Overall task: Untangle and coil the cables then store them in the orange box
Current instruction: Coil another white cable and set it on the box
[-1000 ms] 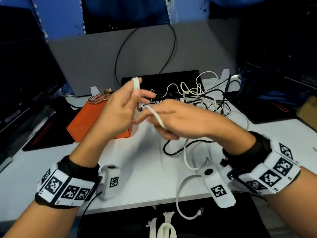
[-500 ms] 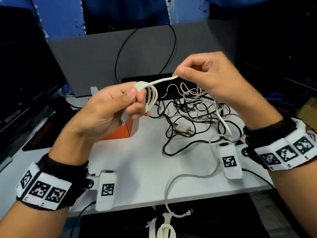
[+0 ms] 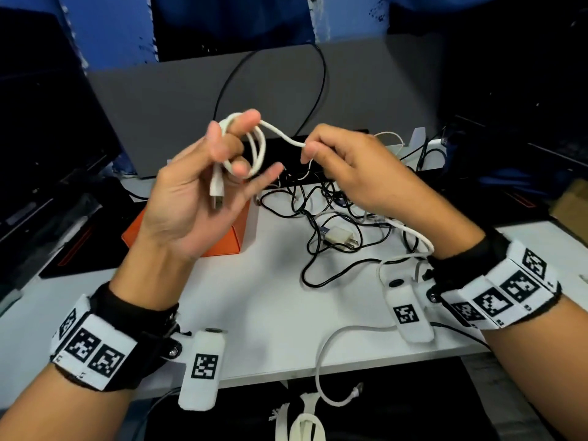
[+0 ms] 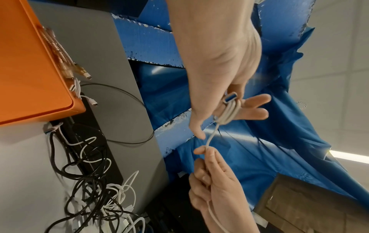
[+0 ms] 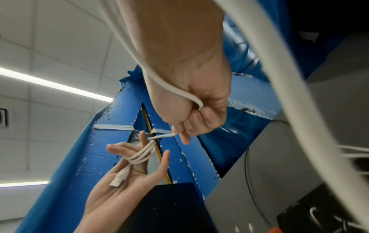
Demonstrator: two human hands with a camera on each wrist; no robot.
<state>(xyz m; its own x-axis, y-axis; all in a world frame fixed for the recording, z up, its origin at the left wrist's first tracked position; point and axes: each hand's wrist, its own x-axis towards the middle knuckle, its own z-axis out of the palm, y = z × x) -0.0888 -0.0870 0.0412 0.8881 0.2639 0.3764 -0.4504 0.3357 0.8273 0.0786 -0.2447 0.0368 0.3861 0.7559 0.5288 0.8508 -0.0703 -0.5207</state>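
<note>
My left hand [image 3: 234,144] is raised palm-up above the orange box [image 3: 222,246]. A white cable [image 3: 259,144] is wound in loops round its fingers, and the USB plug [image 3: 216,192] hangs in the palm. Just to the right, my right hand [image 3: 343,167] pinches the same cable between thumb and forefinger. The cable runs on under that wrist and off the table's front edge. The left wrist view shows the loops [image 4: 229,110] and the pinching right hand [image 4: 207,165]. From the right wrist I see the coil [image 5: 142,153] on spread left fingers.
A tangle of black and white cables [image 3: 334,211] with a white plug adapter [image 3: 339,238] lies right of the box. A braided copper cable [image 4: 58,48] lies in the box. A grey panel [image 3: 178,100] stands behind, with dark screens at both sides.
My right hand came down from its raised position and closer to the left hand, laying cable round its fingers. The left hand turned palm-up and spread its fingers.
</note>
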